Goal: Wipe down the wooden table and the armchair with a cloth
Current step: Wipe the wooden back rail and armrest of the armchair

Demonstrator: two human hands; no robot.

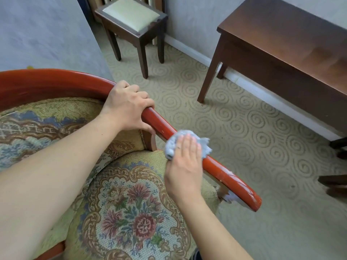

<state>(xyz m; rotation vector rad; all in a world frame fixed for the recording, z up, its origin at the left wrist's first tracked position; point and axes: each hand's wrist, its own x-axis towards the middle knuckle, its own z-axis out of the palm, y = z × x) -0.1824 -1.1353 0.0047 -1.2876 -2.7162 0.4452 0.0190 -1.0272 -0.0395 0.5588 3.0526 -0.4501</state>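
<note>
The armchair has a glossy red-brown wooden rail (47,83) that curves round the back and runs down as the right armrest (231,178). Its seat (129,209) is floral tapestry. My left hand (127,106) grips the rail where it bends into the armrest. My right hand (185,162) lies flat on a crumpled grey-blue cloth (173,145) and presses it onto the armrest's middle. The dark wooden table (293,40) stands at the upper right against the wall, apart from both hands.
A small dark stool with a pale cushion (131,12) stands at the top centre. Beige swirl-patterned carpet (234,128) lies between the armchair and the table. Dark furniture legs (336,184) show at the right edge. A grey wall (43,30) is behind the chair.
</note>
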